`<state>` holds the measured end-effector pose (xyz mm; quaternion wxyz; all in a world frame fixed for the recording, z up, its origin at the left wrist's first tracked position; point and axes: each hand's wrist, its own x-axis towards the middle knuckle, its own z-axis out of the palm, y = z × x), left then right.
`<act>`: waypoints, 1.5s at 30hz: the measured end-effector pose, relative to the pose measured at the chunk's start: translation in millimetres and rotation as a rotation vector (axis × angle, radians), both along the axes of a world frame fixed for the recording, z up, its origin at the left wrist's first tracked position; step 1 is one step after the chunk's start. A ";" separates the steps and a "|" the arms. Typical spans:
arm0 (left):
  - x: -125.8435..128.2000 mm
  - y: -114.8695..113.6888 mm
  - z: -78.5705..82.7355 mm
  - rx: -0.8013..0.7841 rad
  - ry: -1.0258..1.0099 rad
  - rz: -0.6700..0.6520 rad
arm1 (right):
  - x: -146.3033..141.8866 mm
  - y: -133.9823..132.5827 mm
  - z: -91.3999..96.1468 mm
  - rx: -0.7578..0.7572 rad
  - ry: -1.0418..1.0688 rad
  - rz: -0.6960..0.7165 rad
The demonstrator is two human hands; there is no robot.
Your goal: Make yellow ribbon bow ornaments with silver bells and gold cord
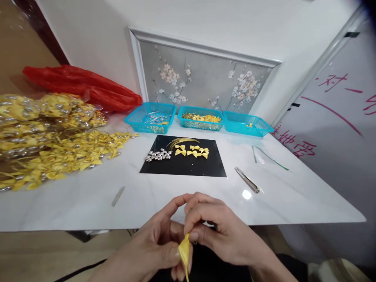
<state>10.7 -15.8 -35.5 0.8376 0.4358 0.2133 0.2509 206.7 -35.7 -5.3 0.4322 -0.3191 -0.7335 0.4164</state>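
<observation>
My left hand [155, 246] and my right hand [217, 231] meet just below the white table's near edge [88, 225]. Both pinch a small yellow ribbon piece [185, 252] that hangs down between the fingertips. Further out, a black mat [202, 166] carries a cluster of silver beads [158, 155], several yellow ribbon bows [192, 151] and a bundle of thin gold wires [182, 141].
Three blue baskets [151, 117] line the back edge; the middle basket [200, 118] holds yellow bows. A big heap of finished yellow bows [58, 152] and red plastic bags [85, 88] lie at left. Small metal snips [248, 180] rest right of the mat.
</observation>
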 end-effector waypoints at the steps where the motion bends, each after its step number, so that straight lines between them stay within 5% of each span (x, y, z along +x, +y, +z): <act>1: -1.8 1.5 -0.8 0.024 0.012 0.014 | 0.8 -1.3 1.2 -0.002 -0.034 -0.024; 7: -7.8 9.7 3.5 0.086 0.212 0.275 | 9.7 -9.2 11.2 -0.016 -0.386 -0.186; 10: -2.0 11.2 11.6 0.255 0.323 0.256 | 9.8 -8.5 10.3 -0.027 -0.439 -0.239; 15: 9.8 12.8 24.5 0.402 0.498 0.235 | 6.6 -3.0 4.2 -0.040 -0.413 -0.298; 26: 19.1 24.3 20.8 0.336 0.543 0.282 | 4.3 6.9 -16.6 -0.019 -0.339 -0.459; 38: 22.0 42.7 15.4 0.828 0.922 0.264 | -6.9 28.3 -46.6 -0.055 -0.455 -0.546; 45: 18.1 43.7 10.7 0.947 0.983 0.300 | -0.6 30.2 -50.0 -0.038 -0.231 -0.554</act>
